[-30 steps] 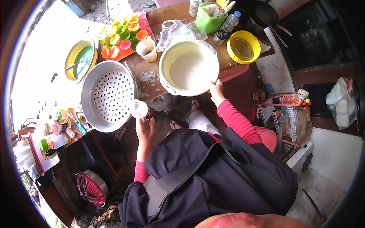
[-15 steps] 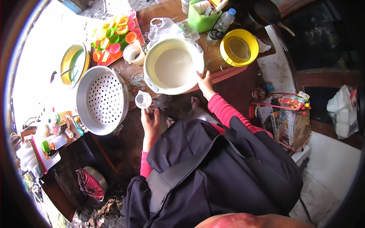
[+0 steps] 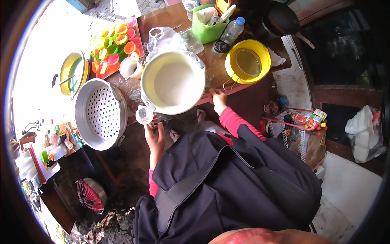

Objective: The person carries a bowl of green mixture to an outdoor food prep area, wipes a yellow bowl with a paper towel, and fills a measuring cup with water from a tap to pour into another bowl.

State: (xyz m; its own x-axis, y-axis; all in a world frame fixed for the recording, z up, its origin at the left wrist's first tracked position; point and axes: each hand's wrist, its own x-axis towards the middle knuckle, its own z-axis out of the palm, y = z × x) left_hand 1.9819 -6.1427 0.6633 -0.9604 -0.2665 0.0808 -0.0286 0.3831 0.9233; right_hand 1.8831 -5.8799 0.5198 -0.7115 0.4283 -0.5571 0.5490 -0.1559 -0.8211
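Note:
A small clear cup is held by my left hand, just below the rim of a large pale basin with whitish liquid in it. My right hand is at the table's front edge, right of the basin and apart from it, its fingers bent together; whether they hold anything is too small to tell. Left of the cup stands a round metal steamer pan with a holed bottom. A plastic jug stands behind the basin's left side. Right of the basin, a yellow bowl holds a strainer.
Colourful moulds fill a red tray at the back left, beside a yellow basin of green liquid. A green container, a bottle and a black pan stand at the back. A wire rack is at the right.
My right hand has let go of the basin's rim and moved to the table edge. The basin sits nearer the steamer pan. The view has shifted, and my left hand still has the cup.

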